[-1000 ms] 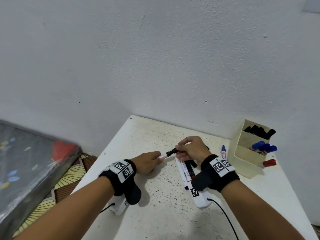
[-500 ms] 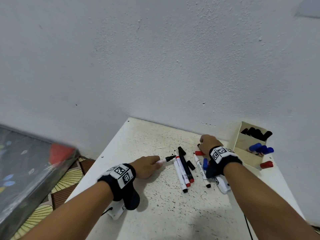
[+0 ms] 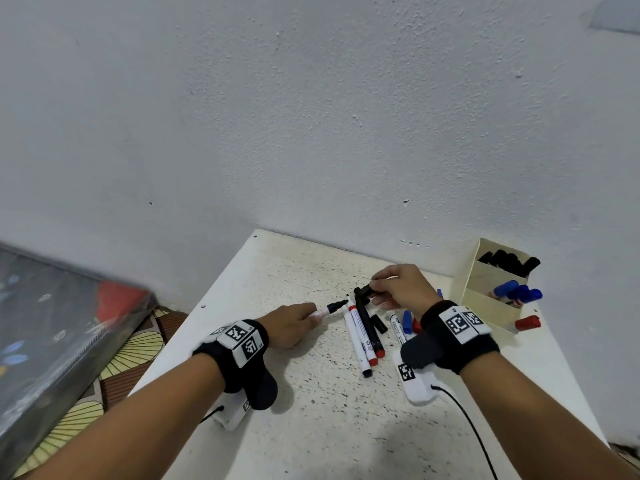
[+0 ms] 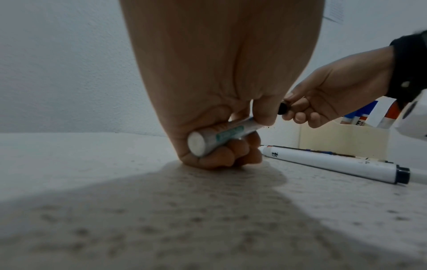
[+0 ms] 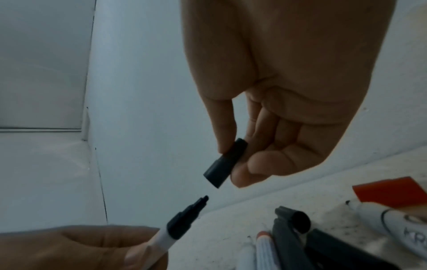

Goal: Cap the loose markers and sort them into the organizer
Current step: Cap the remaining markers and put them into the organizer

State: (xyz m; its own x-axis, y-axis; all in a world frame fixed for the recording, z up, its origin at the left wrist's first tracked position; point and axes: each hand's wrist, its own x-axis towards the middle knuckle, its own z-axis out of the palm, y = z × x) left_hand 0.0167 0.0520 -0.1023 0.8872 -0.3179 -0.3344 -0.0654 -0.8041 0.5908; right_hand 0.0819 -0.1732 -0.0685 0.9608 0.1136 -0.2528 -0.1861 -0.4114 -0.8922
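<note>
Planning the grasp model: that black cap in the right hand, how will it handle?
The black cap looks like small, rigid plastic, probably very light. The right hand pinches it by fingertips only, so it may slip. Being round and tapered, it would likely roll in a curve on the table.

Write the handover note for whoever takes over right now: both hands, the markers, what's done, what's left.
Left hand grips an uncapped black marker, fist resting on the table.
Right hand pinches a black cap just off the tip, not yet on.
Organizer by the wall already holds capped black, blue and red markers.
Left: cap this one, then cap and sort the loose markers and caps lying between the hands.
</note>
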